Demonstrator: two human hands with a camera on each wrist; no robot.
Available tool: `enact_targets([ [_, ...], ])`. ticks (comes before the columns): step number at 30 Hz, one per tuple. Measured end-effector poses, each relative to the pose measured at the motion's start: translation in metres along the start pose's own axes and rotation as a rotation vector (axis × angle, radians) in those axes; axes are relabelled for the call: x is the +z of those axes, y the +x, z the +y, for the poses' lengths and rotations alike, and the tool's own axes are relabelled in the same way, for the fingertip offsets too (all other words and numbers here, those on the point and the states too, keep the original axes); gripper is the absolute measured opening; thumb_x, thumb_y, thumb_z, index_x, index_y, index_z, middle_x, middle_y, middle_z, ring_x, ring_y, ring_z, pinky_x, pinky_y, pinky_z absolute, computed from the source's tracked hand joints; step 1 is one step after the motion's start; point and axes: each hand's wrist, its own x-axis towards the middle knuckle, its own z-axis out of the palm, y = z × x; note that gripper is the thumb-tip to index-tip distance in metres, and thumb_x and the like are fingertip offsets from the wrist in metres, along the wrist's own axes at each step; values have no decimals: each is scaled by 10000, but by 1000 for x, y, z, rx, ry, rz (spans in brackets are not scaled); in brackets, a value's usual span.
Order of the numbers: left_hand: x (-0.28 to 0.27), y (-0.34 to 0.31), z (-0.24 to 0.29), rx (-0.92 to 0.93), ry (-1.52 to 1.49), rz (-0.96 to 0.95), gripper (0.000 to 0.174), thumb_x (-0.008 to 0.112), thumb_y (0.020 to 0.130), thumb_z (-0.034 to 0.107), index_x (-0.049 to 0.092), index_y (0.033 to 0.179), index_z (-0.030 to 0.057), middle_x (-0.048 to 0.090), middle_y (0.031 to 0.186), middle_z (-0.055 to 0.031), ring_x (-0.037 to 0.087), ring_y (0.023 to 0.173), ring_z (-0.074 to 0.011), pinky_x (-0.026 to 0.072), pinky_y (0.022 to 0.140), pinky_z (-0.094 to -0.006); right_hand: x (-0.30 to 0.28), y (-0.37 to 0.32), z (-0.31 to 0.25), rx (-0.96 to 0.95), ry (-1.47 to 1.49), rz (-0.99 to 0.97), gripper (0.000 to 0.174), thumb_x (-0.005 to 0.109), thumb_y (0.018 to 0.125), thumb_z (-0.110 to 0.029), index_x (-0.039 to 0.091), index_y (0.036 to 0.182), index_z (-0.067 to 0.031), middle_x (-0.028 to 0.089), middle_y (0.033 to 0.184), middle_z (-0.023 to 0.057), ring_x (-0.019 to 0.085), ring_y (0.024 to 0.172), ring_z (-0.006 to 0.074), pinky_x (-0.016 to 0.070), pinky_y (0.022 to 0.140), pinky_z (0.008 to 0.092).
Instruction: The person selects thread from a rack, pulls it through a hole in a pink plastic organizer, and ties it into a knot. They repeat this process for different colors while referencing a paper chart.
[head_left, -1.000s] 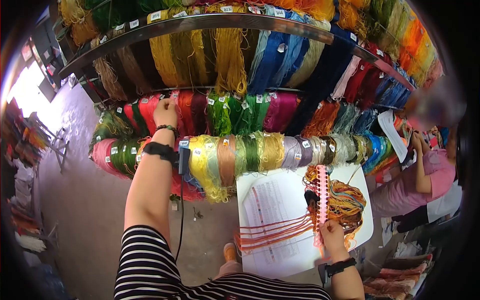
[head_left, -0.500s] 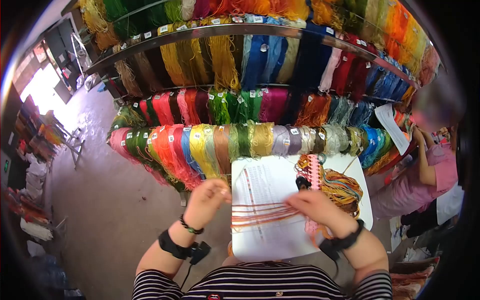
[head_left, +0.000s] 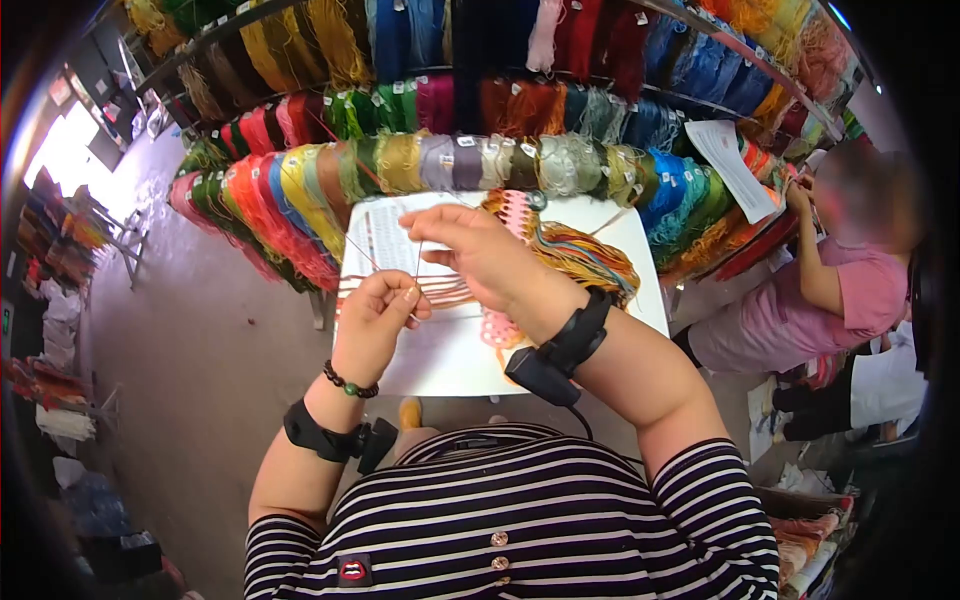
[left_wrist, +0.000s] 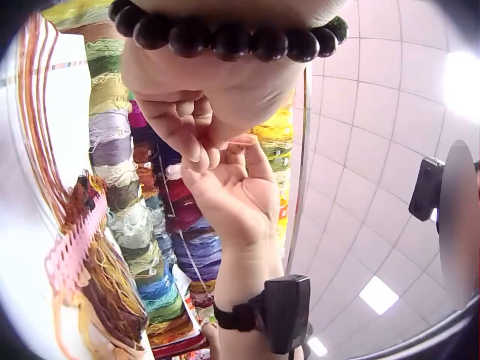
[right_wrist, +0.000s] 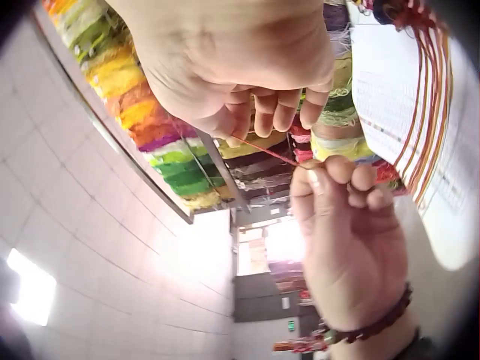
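Above the white board, my left hand (head_left: 375, 322) pinches a thin red thread (right_wrist: 268, 152) between thumb and forefinger. My right hand (head_left: 490, 258) pinches the same thread a short way off, so a taut length spans the two hands. On the board, behind the hands, lies a pink holed strip (left_wrist: 77, 247) with thread tied through its holes. A multicoloured bundle of threads (head_left: 590, 262) spreads to the strip's right. Several orange and red strands (right_wrist: 429, 105) stretch leftward from it across a printed chart (head_left: 388, 232). My right hand and forearm cover part of the strip in the head view.
The white board (head_left: 440, 375) stands just in front of my body. Beyond it, racks hold labelled skeins of thread (head_left: 400, 165) in many colours. At the right, another person in a pink top (head_left: 800, 305) stands by the rack near a hanging paper (head_left: 730, 170).
My left hand came back from the red skeins on the rack to above the board. My right hand left the pink strip and rose to meet it, and a thread now spans them.
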Motion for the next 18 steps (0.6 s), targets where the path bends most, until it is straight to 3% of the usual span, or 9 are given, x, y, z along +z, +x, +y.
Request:
enact_targets([
  [6, 25, -3, 3, -173, 7, -160, 194, 575, 934, 136, 561, 1095, 28, 659, 982, -60, 633, 881, -125, 501, 770, -248, -73, -86, -95, -613, 274, -71, 193, 605, 872, -144, 637, 1035, -45, 511, 1309, 106, 456, 1193, 222, 347, 1026, 394],
  [8, 16, -5, -16, -247, 44, -199, 222, 577, 933, 145, 556, 1124, 34, 657, 1004, -49, 629, 902, -124, 500, 776, -253, -128, -147, -128, -635, 519, -151, 251, 524, 923, -199, 618, 1050, -4, 587, 1178, 163, 512, 1151, 290, 357, 1031, 444],
  [9, 14, -9, -20, -299, 120, -168, 262, 572, 938, 173, 552, 1168, 51, 651, 1041, -30, 621, 911, -112, 496, 771, -244, -136, -188, -145, -687, 372, 56, 189, 507, 927, -150, 606, 1012, -13, 616, 1057, 137, 562, 1049, 255, 375, 1023, 456],
  [11, 4, -14, -36, -399, 204, -140, 265, 569, 940, 187, 555, 1174, 64, 648, 1061, -15, 616, 899, -97, 492, 761, -235, -170, -258, -173, -712, 581, 104, 89, 487, 944, -120, 538, 990, -63, 519, 806, 17, 528, 817, 154, 437, 741, 317],
  [12, -2, -14, -44, -446, 245, -120, 267, 567, 941, 194, 556, 1177, 70, 646, 1070, -7, 613, 893, -90, 490, 757, -231, -227, -312, -187, -765, 450, 403, 41, 478, 949, -114, 512, 963, -95, 462, 752, -13, 462, 704, 116, 358, 606, 260],
  [13, -8, -13, -52, -492, 218, -140, 253, 560, 944, 200, 562, 1166, 78, 646, 1080, 0, 608, 864, -74, 484, 742, -222, -241, -349, -195, -768, 118, 1024, 36, 476, 956, -123, 497, 926, -117, 483, 752, -18, 419, 634, 99, 325, 561, 248],
  [14, -9, -12, -53, -510, 175, -152, 250, 560, 945, 202, 563, 1163, 79, 647, 1077, 1, 607, 857, -73, 484, 740, -222, -320, -427, -200, -763, 45, 905, 53, 495, 954, -153, 515, 913, -125, 493, 730, -27, 373, 590, 95, 321, 567, 245],
  [16, -5, -8, -56, -551, 91, -185, 244, 559, 945, 205, 566, 1156, 82, 649, 1073, 3, 606, 843, -71, 484, 734, -221, -224, -371, -188, -1125, -386, 1679, 109, 540, 925, -167, 586, 862, -90, 551, 764, -22, 462, 658, 81, 349, 590, 223],
  [18, 3, 1, -61, -550, 78, -202, 245, 548, 950, 212, 566, 1158, 84, 650, 1076, -1, 614, 849, -78, 488, 732, -224, -191, -323, -162, -986, -684, 1593, 155, 557, 922, -170, 622, 948, -31, 603, 853, 0, 514, 725, 85, 375, 630, 211],
])
